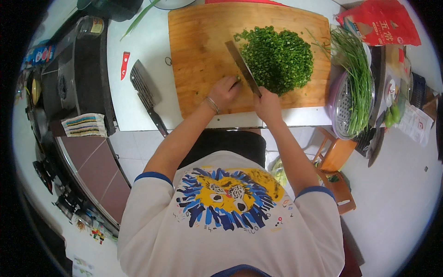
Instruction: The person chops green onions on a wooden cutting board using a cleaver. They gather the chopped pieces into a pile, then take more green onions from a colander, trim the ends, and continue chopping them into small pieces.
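A wooden cutting board (203, 46) lies on the white counter. My right hand (268, 105) is wrapped round the handle of a cleaver (242, 63), its blade slanting up and left across the board. Right of the blade, touching it, is a large heap of chopped green chives (281, 57). My left hand (224, 92) rests on the board's near part, left of the blade, with its fingers curled. A small dark green bit shows at its fingertips; what they hold is mostly hidden.
Whole chives (355, 78) lie over a purple basin with a strainer (339, 111) at the right. Left of the board are a slotted knife (143, 87) and a small red-handled peeler or knife (125, 65). A red bag (378, 23) stands at the far right.
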A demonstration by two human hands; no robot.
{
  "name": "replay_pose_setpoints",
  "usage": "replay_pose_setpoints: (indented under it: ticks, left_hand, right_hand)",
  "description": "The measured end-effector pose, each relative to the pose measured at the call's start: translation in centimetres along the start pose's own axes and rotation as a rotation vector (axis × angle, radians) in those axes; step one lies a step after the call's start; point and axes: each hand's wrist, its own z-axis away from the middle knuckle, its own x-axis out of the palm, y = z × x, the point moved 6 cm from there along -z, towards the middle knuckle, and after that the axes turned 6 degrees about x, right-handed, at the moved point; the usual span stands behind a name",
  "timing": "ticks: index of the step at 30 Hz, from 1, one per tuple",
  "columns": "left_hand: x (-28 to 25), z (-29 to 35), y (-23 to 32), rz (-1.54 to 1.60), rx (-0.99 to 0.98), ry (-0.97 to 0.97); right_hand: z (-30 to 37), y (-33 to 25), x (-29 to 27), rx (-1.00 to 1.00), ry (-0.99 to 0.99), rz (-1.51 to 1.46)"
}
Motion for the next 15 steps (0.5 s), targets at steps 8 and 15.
replay_pose_setpoints:
  ticks: [8, 15]
  left_hand:
    - [-0.2, -0.3, -0.1, -0.035, 0.036, -0.036]
    - [0.0, -0.2, -0.5, 0.014, 0.005, -0.092]
  right_hand:
    - [0.8, 0.3, 1.1, -0.023, -0.016, 0.137]
    - [-0.9, 0.0, 3.2, 0.044, -0.13, 0.235]
